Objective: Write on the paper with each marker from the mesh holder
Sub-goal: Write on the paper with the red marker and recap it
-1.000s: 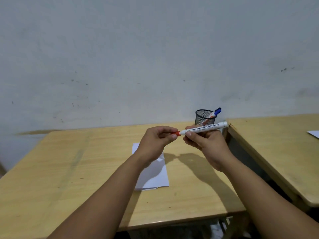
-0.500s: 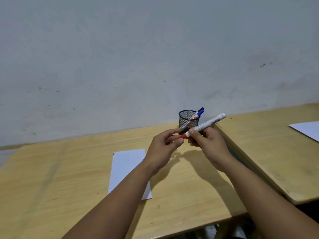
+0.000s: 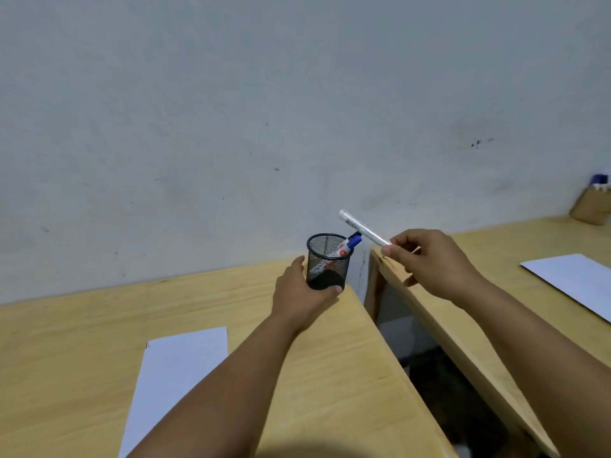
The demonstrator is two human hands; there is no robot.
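Observation:
A black mesh holder [image 3: 327, 263] stands at the far right corner of the wooden table [image 3: 66, 342], with a blue-capped marker [image 3: 345, 247] leaning in it. My left hand [image 3: 302, 295] wraps around the holder's base. My right hand [image 3: 429, 262] pinches a white marker [image 3: 363, 229] by one end; its free end points up and left, just above the holder's rim. The red cap end is hidden in my fingers. A white sheet of paper [image 3: 175, 381] lies flat at the near left.
A second wooden table [image 3: 496, 292] stands to the right across a dark gap [image 3: 413, 342]. It carries another white sheet [image 3: 575, 279] and a tan holder [image 3: 593, 208] with a blue-topped item at the far right. A grey wall rises behind.
My left hand let go of the marker's red end and moved to grip the mesh holder. My right hand swung the marker so it points up-left over the holder. The camera turned right.

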